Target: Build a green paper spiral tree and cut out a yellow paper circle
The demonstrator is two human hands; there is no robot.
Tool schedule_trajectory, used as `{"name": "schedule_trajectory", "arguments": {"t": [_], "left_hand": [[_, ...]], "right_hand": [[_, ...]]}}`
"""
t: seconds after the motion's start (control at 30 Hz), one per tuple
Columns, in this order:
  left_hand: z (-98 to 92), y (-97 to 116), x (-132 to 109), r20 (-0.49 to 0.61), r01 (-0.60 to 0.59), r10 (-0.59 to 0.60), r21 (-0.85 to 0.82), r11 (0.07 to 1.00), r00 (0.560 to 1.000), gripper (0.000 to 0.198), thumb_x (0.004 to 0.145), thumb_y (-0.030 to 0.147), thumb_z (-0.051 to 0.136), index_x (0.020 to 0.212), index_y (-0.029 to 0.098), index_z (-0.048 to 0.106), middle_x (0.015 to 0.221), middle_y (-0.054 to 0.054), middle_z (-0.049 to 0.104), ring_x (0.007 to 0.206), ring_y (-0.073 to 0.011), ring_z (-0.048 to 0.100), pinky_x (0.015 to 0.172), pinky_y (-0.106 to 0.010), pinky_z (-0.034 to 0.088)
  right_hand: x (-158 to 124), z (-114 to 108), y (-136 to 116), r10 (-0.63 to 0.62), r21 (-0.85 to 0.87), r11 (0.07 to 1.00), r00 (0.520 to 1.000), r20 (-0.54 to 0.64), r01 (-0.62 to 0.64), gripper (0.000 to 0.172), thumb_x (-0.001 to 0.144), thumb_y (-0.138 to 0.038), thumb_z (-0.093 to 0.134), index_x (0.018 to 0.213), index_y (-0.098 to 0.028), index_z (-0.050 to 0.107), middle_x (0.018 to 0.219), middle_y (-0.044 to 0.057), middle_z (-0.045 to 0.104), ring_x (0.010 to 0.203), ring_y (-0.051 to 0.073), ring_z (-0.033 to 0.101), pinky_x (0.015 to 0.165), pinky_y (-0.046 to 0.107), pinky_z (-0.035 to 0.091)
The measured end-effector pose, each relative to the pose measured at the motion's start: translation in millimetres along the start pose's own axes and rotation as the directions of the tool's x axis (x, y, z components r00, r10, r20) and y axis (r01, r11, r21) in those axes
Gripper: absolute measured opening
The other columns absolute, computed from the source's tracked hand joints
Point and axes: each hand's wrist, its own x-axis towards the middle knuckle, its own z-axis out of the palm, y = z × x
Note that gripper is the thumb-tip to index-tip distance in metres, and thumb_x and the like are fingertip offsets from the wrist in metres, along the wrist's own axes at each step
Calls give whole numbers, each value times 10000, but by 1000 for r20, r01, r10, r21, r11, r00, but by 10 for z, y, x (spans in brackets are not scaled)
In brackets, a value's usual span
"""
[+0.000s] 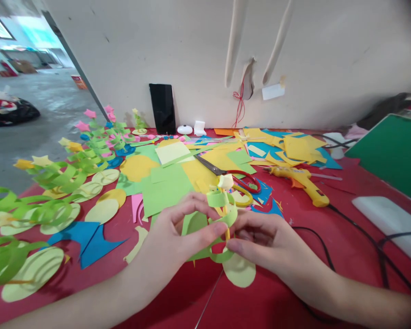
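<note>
A light-green paper spiral [232, 215] stands in loose loops around a thin yellow stick [228, 234], topped by a pale-yellow star [225, 182]. It is held up between both hands over the front of the red table [256, 308], with a round pale-yellow disc [240, 270] at its lower end. The left hand [188, 230] pinches the spiral between thumb and fingers; the right hand [265, 235] is closed on its other side, thumb tip by the stick.

Fingers cover part of the loops and the disc's upper edge — whether spiral and disc are joined, I cannot tell. Behind, the star and loops partly hide the scissors [216, 170]; at far left, a similar green spiral [7, 256] is cut off.
</note>
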Motion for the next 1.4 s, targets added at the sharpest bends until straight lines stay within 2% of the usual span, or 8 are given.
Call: {"name": "schedule_trajectory", "arguments": {"t": [0.33,0.5,0.7,0.8,0.97,1.07,1.17,1.4], "left_hand": [[16,2,-7,-14,-5,6,46,999,1000,58,660,298,690,667,241,680,932,-12,629,823,-167,583,710,-241,464],[22,-25,-7,-17,7,-6,49,999,1000,83,656,320,700,649,241,673,842,-12,646,859,-188,583,686,-232,476],[43,11,26,-29,5,-7,-59,998,1000,56,635,230,717,626,239,664,739,39,603,745,-125,571,567,-159,448],[42,18,31,-16,43,-45,-113,993,999,75,632,205,723,612,236,657,664,56,600,675,-97,551,549,-141,429],[22,-1,29,81,111,-98,-174,978,992,123,645,234,722,575,205,624,642,45,588,640,-95,530,564,-159,429],[18,-16,29,119,171,-152,-172,970,981,156,644,234,728,598,185,586,613,48,549,570,-79,497,502,-154,398],[25,-34,33,166,216,-178,-254,943,970,175,639,216,734,642,184,563,601,63,537,534,-66,499,490,-151,396],[30,-48,43,206,321,-271,-269,908,940,115,615,242,760,660,203,661,608,57,576,553,-55,505,514,-138,400]], "right_hand": [[-8,11,21,27,-27,999,1000,0,-27,174,648,-310,639,692,-147,597,642,13,528,598,134,507,577,277,434],[1,-2,9,38,-65,997,999,3,-38,183,654,-323,630,690,-144,612,638,26,559,605,147,530,582,285,442],[-14,0,-2,33,-93,995,999,-12,-34,179,661,-323,620,682,-146,613,630,21,540,582,133,507,535,257,406],[-14,-4,-7,21,-81,996,1000,-15,-22,163,662,-310,615,664,-148,595,628,13,523,578,122,484,516,244,382],[10,-4,-13,5,-110,994,1000,-11,-6,154,671,-302,605,655,-149,591,635,16,529,603,127,481,528,244,380],[7,2,-8,-10,-123,992,1000,-17,8,171,685,-311,593,638,-147,582,656,28,544,622,136,493,541,250,392],[-6,-2,1,-23,-131,991,999,-23,20,162,688,-306,587,662,-146,590,685,40,566,639,146,510,558,260,411],[18,-19,29,29,-48,998,1000,-11,-30,205,633,-359,656,657,-168,585,613,2,504,587,134,492,583,270,435]]}}
